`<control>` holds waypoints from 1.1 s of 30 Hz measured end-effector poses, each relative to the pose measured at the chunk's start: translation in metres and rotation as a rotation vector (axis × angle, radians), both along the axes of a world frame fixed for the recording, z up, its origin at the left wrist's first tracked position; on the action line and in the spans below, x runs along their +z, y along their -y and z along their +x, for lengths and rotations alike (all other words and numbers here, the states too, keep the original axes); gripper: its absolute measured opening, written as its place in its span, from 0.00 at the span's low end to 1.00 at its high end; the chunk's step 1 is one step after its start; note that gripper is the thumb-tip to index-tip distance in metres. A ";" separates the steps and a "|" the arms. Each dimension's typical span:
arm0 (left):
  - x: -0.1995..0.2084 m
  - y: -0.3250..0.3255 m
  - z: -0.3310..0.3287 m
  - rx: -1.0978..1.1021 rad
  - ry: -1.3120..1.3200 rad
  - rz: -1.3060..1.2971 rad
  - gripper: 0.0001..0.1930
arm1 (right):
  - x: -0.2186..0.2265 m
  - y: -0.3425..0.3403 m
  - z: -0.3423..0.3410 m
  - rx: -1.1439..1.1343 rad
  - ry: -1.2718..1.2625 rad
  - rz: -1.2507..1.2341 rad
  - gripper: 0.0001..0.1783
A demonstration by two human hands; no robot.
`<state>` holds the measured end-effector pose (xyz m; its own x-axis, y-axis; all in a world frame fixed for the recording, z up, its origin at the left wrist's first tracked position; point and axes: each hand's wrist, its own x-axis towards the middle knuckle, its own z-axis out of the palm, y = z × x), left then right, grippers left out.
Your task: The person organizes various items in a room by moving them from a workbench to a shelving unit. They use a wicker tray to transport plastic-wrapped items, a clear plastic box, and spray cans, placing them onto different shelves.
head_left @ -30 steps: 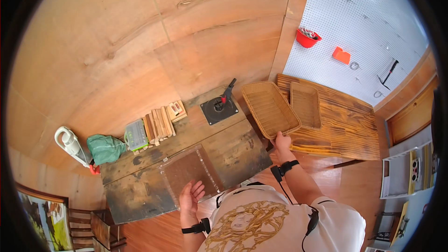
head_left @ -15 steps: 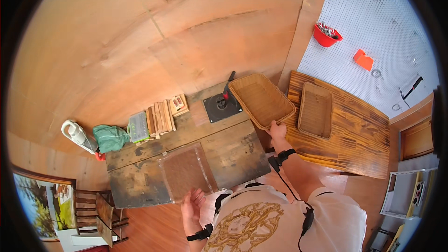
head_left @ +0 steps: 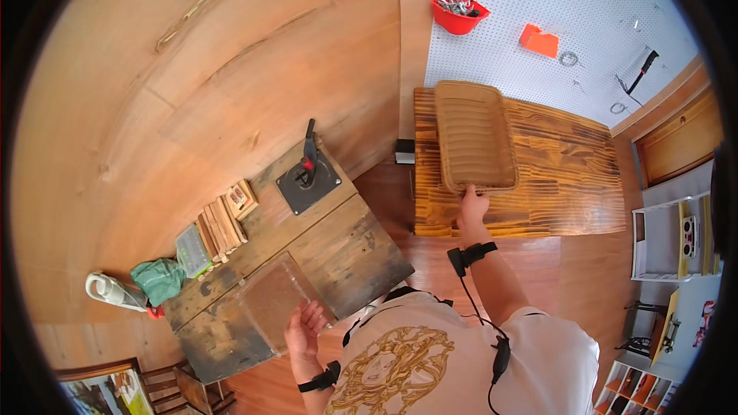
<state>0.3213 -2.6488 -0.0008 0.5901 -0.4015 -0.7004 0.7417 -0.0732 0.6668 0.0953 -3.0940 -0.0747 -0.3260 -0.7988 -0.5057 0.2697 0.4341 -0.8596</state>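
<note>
With its fingers on the near rim, my right hand [head_left: 473, 204] grips a rectangular brown wicker basket [head_left: 477, 138]. The basket is over the left part of the glossy striped wooden table [head_left: 569, 169]. Only one basket shows; whatever lies under it is hidden. Holding nothing, my left hand [head_left: 305, 327] is open with loosely bent fingers. It hovers by the near edge of a clear plastic sheet [head_left: 280, 300] on the worn wooden workbench [head_left: 354, 261]; I cannot tell whether it touches.
Along the workbench's far side are a black plate with an upright black-and-red tool [head_left: 307, 180], wooden sticks [head_left: 221, 227], a clear plastic case [head_left: 192, 250], a green bag [head_left: 157, 280] and a white handheld vacuum [head_left: 114, 290]. A gap separates both tables. A pegboard [head_left: 569, 15] stands behind.
My right hand has carried the basket from between the two tables onto the right one, where the second basket was visible before. The view has turned right. My left hand stays empty.
</note>
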 end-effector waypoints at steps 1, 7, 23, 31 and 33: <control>0.003 0.001 0.001 0.006 0.006 -0.010 0.24 | -0.002 0.004 -0.005 -0.010 -0.021 0.050 0.34; 0.014 -0.007 -0.003 0.047 0.015 0.026 0.23 | -0.011 0.021 0.002 0.011 -0.091 0.219 0.32; -0.032 -0.112 -0.011 0.265 -0.090 0.011 0.20 | -0.067 -0.035 0.027 0.378 0.110 0.205 0.28; -0.056 -0.197 0.000 0.371 -0.102 -0.007 0.20 | -0.040 -0.130 0.086 0.625 0.122 0.268 0.34; -0.066 -0.226 -0.001 0.412 -0.107 0.008 0.21 | -0.029 -0.149 0.107 0.677 0.085 0.262 0.34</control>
<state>0.3202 -2.4226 -0.0667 0.6239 -0.1414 -0.7686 0.7750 0.2391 0.5850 0.2023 -2.9447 -0.1034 0.2451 -0.6610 -0.7093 -0.0691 0.7178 -0.6928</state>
